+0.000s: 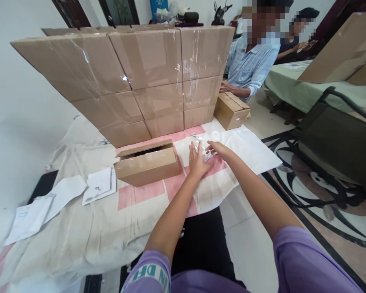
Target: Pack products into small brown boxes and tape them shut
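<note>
A small white-and-clear plastic item (206, 155) lies between my hands above the table cloth; its kind is too small to make out. My left hand (197, 162) is beside it on the left, fingers stretched and apart. From the right, my right hand (219, 149) reaches over, its fingers bent around the item's edge. Just beyond them rest a small white piece (197, 137) and a white ring like a tape roll (215, 135). Left of my hands stands a cardboard box (149, 167), its top flaps partly raised and its inside mostly hidden.
A tall wall of taped cardboard boxes (157, 61) stands behind. Another carton (232, 110) sits at the right, near a person in a light blue shirt (256, 61). White papers (99, 185) lie at left. A dark chair (338, 138) stands at right; another person is farther back.
</note>
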`<action>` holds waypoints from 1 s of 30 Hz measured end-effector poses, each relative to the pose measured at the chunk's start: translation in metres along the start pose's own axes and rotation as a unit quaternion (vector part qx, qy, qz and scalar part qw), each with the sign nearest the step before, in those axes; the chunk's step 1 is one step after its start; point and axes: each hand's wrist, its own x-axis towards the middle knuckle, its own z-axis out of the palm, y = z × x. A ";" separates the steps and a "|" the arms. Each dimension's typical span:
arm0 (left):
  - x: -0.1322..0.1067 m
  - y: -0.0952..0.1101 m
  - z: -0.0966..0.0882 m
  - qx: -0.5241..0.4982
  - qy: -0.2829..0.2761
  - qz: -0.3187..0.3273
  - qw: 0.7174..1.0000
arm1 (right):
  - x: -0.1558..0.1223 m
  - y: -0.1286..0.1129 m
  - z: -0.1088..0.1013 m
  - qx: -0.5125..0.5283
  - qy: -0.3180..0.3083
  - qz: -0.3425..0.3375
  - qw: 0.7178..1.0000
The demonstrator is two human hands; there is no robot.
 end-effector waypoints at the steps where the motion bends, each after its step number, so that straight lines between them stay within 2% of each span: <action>1: 0.008 -0.008 0.005 -0.012 0.005 -0.019 1.000 | 0.001 -0.004 0.000 -0.013 -0.005 0.009 1.000; 4: 0.017 -0.025 0.010 -0.024 0.023 -0.036 0.999 | 0.006 -0.012 0.001 -0.040 -0.015 0.030 0.999; 6: 0.016 -0.029 0.011 -0.023 0.031 -0.038 0.999 | 0.010 -0.013 0.003 -0.050 -0.019 0.043 0.998; 10: 0.014 -0.027 0.012 0.003 0.050 -0.040 0.998 | 0.014 -0.011 0.006 -0.056 -0.018 0.054 0.997; 15: 0.015 -0.025 0.012 0.034 0.049 -0.036 0.998 | 0.000 -0.007 -0.003 -0.033 0.021 0.019 0.999; 21: 0.014 -0.025 0.012 0.039 0.051 -0.028 0.998 | -0.023 0.013 -0.010 0.016 0.030 0.026 0.999; 30: 0.016 -0.027 0.017 0.055 0.077 -0.024 0.995 | -0.036 0.035 0.001 0.119 0.009 0.063 0.991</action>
